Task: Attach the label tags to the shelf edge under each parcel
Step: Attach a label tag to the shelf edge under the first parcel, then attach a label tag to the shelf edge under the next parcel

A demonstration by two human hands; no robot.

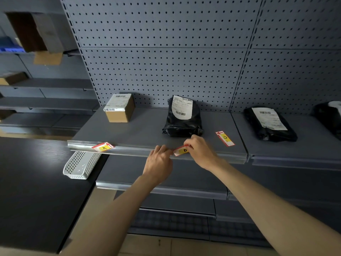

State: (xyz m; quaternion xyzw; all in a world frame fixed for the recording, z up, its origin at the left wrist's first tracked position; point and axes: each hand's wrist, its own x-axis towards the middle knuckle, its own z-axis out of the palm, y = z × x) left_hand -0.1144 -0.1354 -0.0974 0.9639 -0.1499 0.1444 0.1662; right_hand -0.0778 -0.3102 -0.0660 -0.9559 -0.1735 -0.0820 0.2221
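A red-and-yellow label tag marked B [181, 150] is at the shelf edge [132, 152], below a black bag parcel [182, 117]. My right hand [200, 149] pinches its right end and my left hand [159, 161] pinches its left end. Another tag marked A [102, 147] sits tilted on the shelf edge below a cardboard box parcel [120, 107]. A third tag marked C [225, 138] lies flat on the shelf between the black bag and a second black bag parcel [269, 124].
A white mesh basket [81, 164] rests on the dark counter [33, 182] at the left, partly under the shelf. A pegboard back wall [166, 52] rises behind the parcels. Lower shelves [162, 189] jut out beneath my arms. Another black parcel [330, 115] sits at the far right.
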